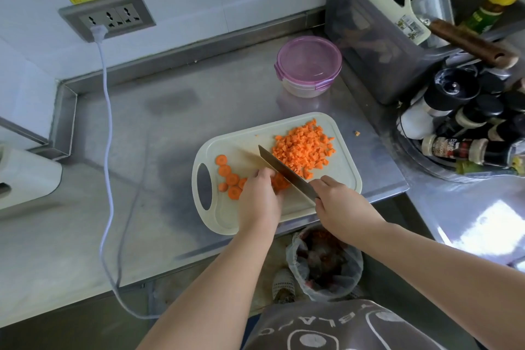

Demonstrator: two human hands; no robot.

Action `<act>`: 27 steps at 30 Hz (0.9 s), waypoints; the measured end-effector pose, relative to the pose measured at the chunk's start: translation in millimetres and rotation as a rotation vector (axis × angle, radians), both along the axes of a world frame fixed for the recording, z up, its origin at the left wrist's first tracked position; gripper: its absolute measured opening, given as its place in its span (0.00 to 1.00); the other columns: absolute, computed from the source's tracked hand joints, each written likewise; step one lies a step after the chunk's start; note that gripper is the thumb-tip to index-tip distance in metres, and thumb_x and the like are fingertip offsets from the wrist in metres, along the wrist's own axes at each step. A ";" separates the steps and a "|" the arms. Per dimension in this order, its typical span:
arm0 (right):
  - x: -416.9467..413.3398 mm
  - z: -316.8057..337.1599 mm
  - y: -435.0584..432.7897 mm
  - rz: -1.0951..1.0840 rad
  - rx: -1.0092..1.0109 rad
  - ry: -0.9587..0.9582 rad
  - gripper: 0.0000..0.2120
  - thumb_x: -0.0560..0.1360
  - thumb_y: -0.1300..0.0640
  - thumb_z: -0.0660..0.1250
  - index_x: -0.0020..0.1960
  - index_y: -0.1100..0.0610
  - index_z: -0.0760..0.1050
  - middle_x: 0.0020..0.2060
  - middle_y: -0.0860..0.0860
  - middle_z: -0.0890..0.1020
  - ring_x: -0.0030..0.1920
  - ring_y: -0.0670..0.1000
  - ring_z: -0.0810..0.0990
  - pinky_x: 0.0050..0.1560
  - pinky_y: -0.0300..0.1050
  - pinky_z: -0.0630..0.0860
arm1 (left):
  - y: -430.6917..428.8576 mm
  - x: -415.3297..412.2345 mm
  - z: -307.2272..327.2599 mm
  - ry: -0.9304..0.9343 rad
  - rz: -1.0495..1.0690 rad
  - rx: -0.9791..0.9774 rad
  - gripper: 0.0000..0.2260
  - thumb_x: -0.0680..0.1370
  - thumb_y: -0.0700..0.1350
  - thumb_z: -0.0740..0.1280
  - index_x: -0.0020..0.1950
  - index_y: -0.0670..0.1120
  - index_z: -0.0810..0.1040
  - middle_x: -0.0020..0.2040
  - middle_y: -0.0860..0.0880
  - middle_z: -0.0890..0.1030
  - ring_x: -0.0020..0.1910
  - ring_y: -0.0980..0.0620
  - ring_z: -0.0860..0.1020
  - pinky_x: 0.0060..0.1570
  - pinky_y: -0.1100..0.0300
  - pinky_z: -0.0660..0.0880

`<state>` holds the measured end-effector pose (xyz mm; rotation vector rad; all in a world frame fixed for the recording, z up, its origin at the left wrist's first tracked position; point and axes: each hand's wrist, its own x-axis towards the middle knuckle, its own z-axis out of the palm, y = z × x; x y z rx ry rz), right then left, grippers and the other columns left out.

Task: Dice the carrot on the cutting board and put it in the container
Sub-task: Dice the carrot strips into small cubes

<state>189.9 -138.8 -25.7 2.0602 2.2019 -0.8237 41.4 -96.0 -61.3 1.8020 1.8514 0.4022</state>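
Left hand holds carrot slices, right hand grips one knife — one diced pile beside.

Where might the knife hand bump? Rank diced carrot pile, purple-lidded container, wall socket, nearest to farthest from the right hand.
1. Diced carrot pile, on the board beyond the right hand.
2. Purple-lidded container, back on the counter.
3. Wall socket, far left.

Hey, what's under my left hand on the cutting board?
Orange carrot rounds show at the left hand's fingers, beside the steel knife. How many the hand covers cannot be seen.
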 end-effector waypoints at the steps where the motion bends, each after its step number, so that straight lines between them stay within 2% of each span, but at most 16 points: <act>1: 0.3 0.8 0.1 0.010 -0.004 -0.010 0.12 0.80 0.61 0.55 0.63 0.57 0.68 0.48 0.50 0.71 0.42 0.55 0.78 0.43 0.51 0.79 | 0.1 0.7 0.4 -0.008 0.005 0.000 0.13 0.74 0.43 0.71 0.58 0.47 0.76 0.53 0.51 0.79 0.51 0.50 0.79 0.48 0.57 0.77; 4: 0.8 0.6 -1.4 0.042 -0.004 -0.085 0.14 0.79 0.63 0.56 0.64 0.57 0.66 0.52 0.50 0.69 0.42 0.54 0.77 0.39 0.47 0.79 | -2.0 0.6 0.8 -0.035 0.024 -0.001 0.13 0.74 0.44 0.71 0.57 0.47 0.75 0.53 0.51 0.79 0.51 0.51 0.78 0.48 0.56 0.76; 7: 0.0 3.8 -4.8 0.100 0.004 -0.163 0.15 0.78 0.65 0.57 0.63 0.57 0.67 0.52 0.50 0.66 0.43 0.51 0.73 0.37 0.45 0.77 | -3.8 -0.5 1.3 -0.063 0.041 0.008 0.12 0.73 0.47 0.72 0.54 0.47 0.75 0.51 0.51 0.79 0.50 0.51 0.78 0.48 0.55 0.76; 11: -5.0 11.5 -9.4 0.095 -0.022 -0.165 0.13 0.78 0.66 0.57 0.61 0.58 0.69 0.47 0.48 0.62 0.35 0.48 0.64 0.34 0.43 0.74 | -6.0 -3.2 3.2 -0.078 0.035 0.006 0.13 0.74 0.46 0.71 0.55 0.46 0.75 0.52 0.50 0.78 0.51 0.51 0.78 0.51 0.57 0.76; 14: -7.3 5.7 -10.0 0.100 -0.039 -0.168 0.14 0.76 0.65 0.58 0.61 0.56 0.67 0.45 0.48 0.59 0.34 0.47 0.67 0.28 0.40 0.68 | -6.5 -3.9 5.3 -0.070 0.026 0.010 0.12 0.74 0.46 0.71 0.55 0.46 0.75 0.52 0.50 0.78 0.51 0.50 0.78 0.50 0.57 0.76; 16: -7.6 1.3 -10.1 0.121 -0.046 -0.166 0.16 0.76 0.64 0.59 0.62 0.55 0.67 0.45 0.48 0.58 0.38 0.49 0.72 0.30 0.40 0.70 | -5.5 -2.6 6.8 -0.072 0.029 0.009 0.11 0.75 0.46 0.70 0.55 0.46 0.75 0.52 0.50 0.79 0.51 0.50 0.78 0.50 0.55 0.76; 18: -8.1 1.8 -9.4 0.138 -0.037 -0.176 0.15 0.76 0.64 0.60 0.63 0.56 0.68 0.46 0.48 0.58 0.40 0.49 0.73 0.34 0.41 0.74 | -4.6 -1.4 7.6 -0.062 0.034 0.004 0.11 0.75 0.46 0.69 0.55 0.46 0.75 0.52 0.50 0.79 0.51 0.49 0.78 0.49 0.55 0.76; 23: -9.3 7.2 -9.2 0.107 -0.033 -0.162 0.15 0.77 0.64 0.59 0.64 0.57 0.67 0.47 0.47 0.61 0.38 0.48 0.70 0.37 0.43 0.78 | -4.2 -1.7 7.8 -0.024 0.028 0.013 0.11 0.76 0.46 0.69 0.56 0.46 0.74 0.52 0.50 0.78 0.51 0.49 0.78 0.49 0.57 0.76; 27: -9.7 2.8 -9.5 0.081 -0.054 -0.146 0.17 0.76 0.64 0.59 0.63 0.55 0.65 0.46 0.47 0.61 0.38 0.52 0.76 0.35 0.46 0.78 | -4.1 -0.7 8.9 -0.025 0.024 0.021 0.11 0.76 0.46 0.68 0.56 0.46 0.74 0.52 0.49 0.78 0.51 0.49 0.78 0.48 0.57 0.76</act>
